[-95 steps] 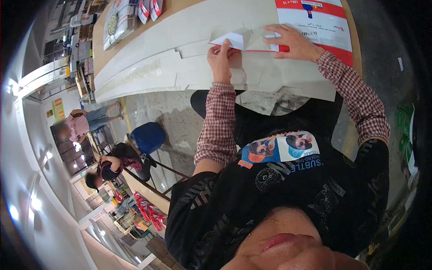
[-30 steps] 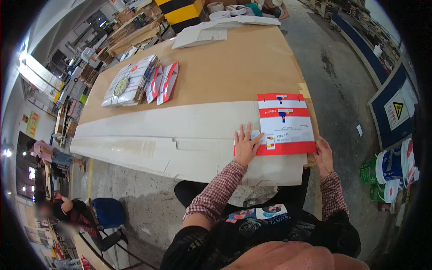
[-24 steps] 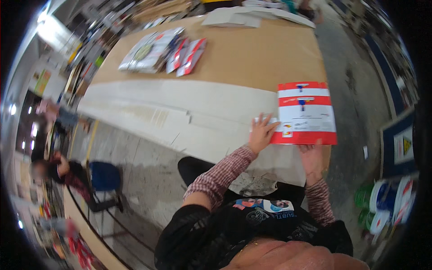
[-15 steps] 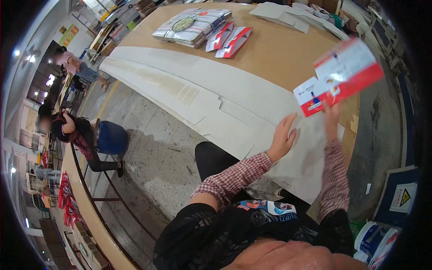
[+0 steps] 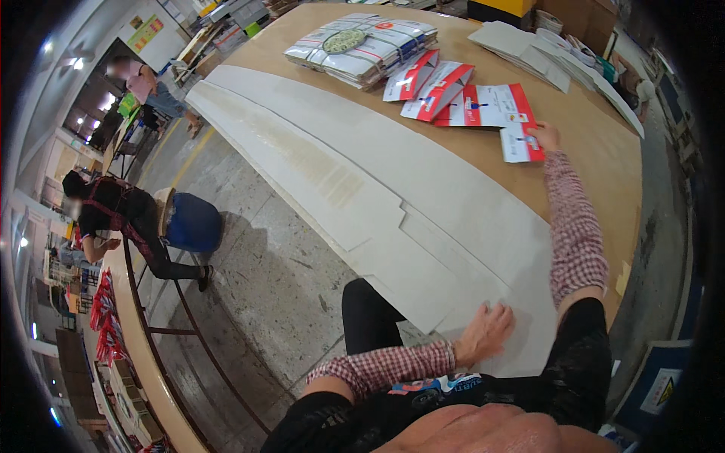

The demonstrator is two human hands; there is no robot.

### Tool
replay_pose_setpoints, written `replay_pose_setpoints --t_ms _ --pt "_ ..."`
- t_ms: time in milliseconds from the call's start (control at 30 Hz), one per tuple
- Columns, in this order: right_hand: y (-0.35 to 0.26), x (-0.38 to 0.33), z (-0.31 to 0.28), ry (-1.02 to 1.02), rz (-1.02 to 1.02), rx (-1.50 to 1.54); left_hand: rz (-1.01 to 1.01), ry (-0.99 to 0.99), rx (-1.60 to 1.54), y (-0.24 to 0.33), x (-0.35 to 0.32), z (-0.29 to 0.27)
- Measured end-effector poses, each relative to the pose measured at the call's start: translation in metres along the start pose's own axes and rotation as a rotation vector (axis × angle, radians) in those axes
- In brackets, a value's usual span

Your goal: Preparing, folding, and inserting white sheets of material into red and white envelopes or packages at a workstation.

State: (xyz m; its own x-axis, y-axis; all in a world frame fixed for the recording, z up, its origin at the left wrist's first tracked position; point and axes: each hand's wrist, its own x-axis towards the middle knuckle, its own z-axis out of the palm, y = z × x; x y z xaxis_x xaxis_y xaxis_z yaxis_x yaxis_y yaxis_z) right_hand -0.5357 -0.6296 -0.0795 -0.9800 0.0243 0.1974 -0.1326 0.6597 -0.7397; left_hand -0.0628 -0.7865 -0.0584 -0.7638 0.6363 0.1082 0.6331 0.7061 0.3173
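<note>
My right hand (image 5: 545, 137) reaches far across the table, its fingers closed on the edge of a red and white printed cardboard piece (image 5: 495, 106). That piece lies flat on the brown tabletop, its far end against two folded cards (image 5: 439, 89) of the same print. My left hand (image 5: 485, 332) rests on the near end of the long white cardboard sheets (image 5: 453, 264); its fingers are loosely bent and apart, holding nothing. Behind the cards lies a strapped bundle of printed sheets (image 5: 370, 47) with a round, pale green patterned thing on top.
White sheets (image 5: 521, 54) are stacked at the table's far right. To the left, a blue barrel (image 5: 194, 221) stands on the concrete floor beside a person in dark clothes (image 5: 128, 215). Another person (image 5: 147, 90) is farther back. A second table edge (image 5: 143, 332) runs at lower left.
My right hand has carried the printed cardboard piece away from me and down beside the folded cards. My left hand has drawn back nearer to my body.
</note>
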Motion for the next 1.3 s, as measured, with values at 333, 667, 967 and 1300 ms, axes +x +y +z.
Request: replay_pose_setpoints --t_ms 333,667,967,1300 --pt "-0.122 -0.058 0.136 -0.224 -0.074 0.264 -0.164 0.115 0.211 -0.001 -0.01 0.034" --pt "-0.035 -0.499 -0.19 -0.764 -0.495 -0.422 -0.044 0.181 0.185 -0.002 -0.013 0.041" --pt "-0.028 -0.559 -0.216 -0.729 -0.418 -0.484 0.101 0.173 0.104 -0.013 -0.013 0.033" --pt "0.044 -0.61 -0.287 -0.277 -0.102 -0.308 0.5 0.185 -0.175 -0.01 0.013 0.05"
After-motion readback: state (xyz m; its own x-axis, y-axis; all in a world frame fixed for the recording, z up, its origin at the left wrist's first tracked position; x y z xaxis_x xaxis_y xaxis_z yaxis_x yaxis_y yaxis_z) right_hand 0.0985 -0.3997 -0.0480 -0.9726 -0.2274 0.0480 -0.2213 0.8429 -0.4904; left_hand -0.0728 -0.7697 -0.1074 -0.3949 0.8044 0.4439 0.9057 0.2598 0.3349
